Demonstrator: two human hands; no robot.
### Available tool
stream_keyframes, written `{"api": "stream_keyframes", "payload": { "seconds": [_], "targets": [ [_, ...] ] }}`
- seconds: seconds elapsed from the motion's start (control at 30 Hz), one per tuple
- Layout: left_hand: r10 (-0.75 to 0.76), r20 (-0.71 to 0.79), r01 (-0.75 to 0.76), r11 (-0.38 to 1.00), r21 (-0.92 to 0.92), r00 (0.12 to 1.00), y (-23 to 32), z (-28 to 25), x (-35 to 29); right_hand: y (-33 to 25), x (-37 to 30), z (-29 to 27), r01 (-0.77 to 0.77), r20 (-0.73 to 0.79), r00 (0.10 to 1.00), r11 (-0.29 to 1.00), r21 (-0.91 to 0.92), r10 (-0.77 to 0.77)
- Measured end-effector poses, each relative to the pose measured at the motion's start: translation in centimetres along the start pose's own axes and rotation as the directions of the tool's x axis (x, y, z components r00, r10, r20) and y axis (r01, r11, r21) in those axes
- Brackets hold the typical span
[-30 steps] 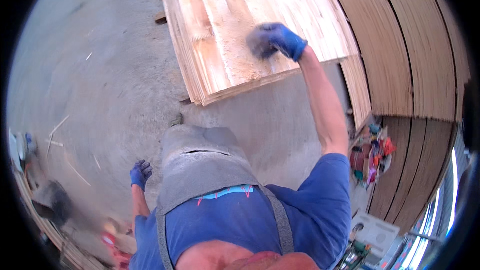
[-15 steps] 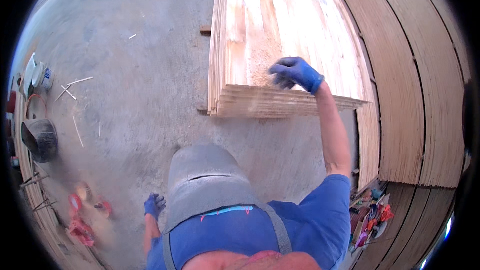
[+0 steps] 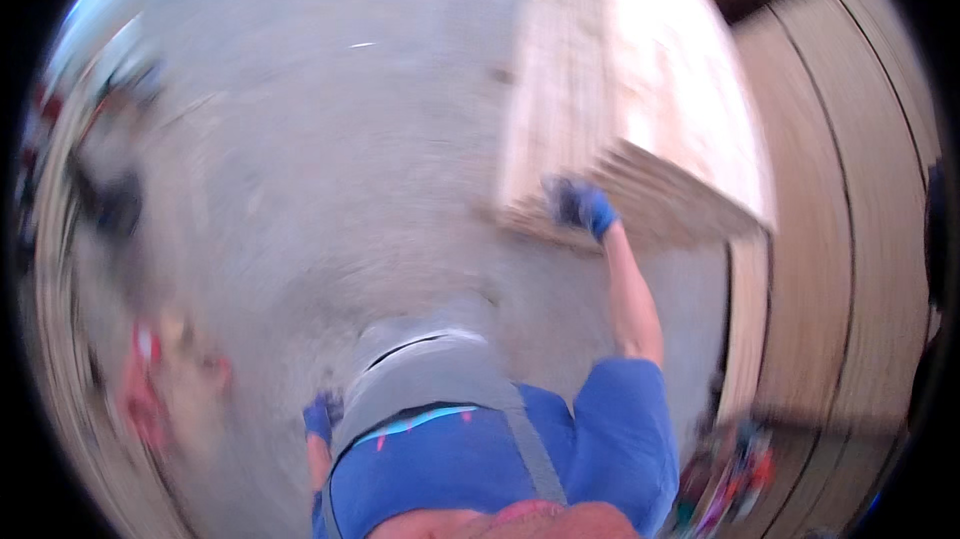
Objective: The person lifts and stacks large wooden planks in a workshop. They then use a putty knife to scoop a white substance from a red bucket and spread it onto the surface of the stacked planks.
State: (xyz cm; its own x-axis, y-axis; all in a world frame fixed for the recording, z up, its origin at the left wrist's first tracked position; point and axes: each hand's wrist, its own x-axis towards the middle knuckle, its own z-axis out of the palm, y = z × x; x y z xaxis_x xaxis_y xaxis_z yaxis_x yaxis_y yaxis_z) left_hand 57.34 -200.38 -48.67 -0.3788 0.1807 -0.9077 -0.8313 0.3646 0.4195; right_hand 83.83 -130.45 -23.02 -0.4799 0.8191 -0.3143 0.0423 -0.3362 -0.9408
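My right hand [image 3: 578, 205], in a dark blue glove, is at the near corner of a tall stack of pale wooden boards [image 3: 690, 69]. Motion smears its fingers, so whether they touch the board edges or hold anything does not show. Low beside my grey apron [image 3: 425, 364] is my left hand [image 3: 322, 414], gloved in the same blue. Its fingers are blurred too, and no object shows in it.
More long boards [image 3: 800, 209] lie along the right side. A blurred dark bucket [image 3: 112, 201] stands at the left, with red items [image 3: 145, 389] nearer me. A colourful heap [image 3: 735, 474] sits at lower right on the concrete floor [image 3: 300, 139].
My right hand has dropped from above the stack's top to its near corner. The view has turned, so the stack appears further right and angled. My left hand stays low by the apron.
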Motion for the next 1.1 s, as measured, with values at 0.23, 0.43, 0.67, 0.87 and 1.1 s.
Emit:
{"api": "stream_keyframes", "payload": {
  "seconds": [0.23, 0.43, 0.67, 0.87, 1.1],
  "targets": [
    [0.290, 0.023, -0.242, 0.836, -0.492, 0.957, 15.5, -11.0, -7.2, 25.1, -0.6, 20.4, 0.297, 0.365, 0.887, 0.257, -0.920, 0.282],
    [0.495, -0.006, -0.278, 0.477, -0.834, 0.869, 21.8, -16.7, -6.4, 25.6, -5.7, 66.5, 0.750, 0.847, 0.503, 0.400, -0.526, 0.170],
    [0.686, -0.544, -0.293, -0.459, -0.839, 0.482, 20.6, -32.8, -8.6, 32.3, -38.7, 95.1, 0.773, 0.809, -0.579, 0.385, 0.504, 0.102],
    [-0.457, -0.764, -0.804, -0.580, -0.131, 0.455, -5.1, -49.5, -19.5, 53.4, -32.1, 107.9, 0.745, 0.402, -0.502, 0.148, 0.650, 0.766],
    [-0.777, -0.537, -0.919, -0.132, -0.371, 0.328, -25.9, -60.9, -24.7, 57.4, -28.3, 122.0, 0.950, 0.261, 0.212, -0.261, 0.172, 0.942]
  ]
}}
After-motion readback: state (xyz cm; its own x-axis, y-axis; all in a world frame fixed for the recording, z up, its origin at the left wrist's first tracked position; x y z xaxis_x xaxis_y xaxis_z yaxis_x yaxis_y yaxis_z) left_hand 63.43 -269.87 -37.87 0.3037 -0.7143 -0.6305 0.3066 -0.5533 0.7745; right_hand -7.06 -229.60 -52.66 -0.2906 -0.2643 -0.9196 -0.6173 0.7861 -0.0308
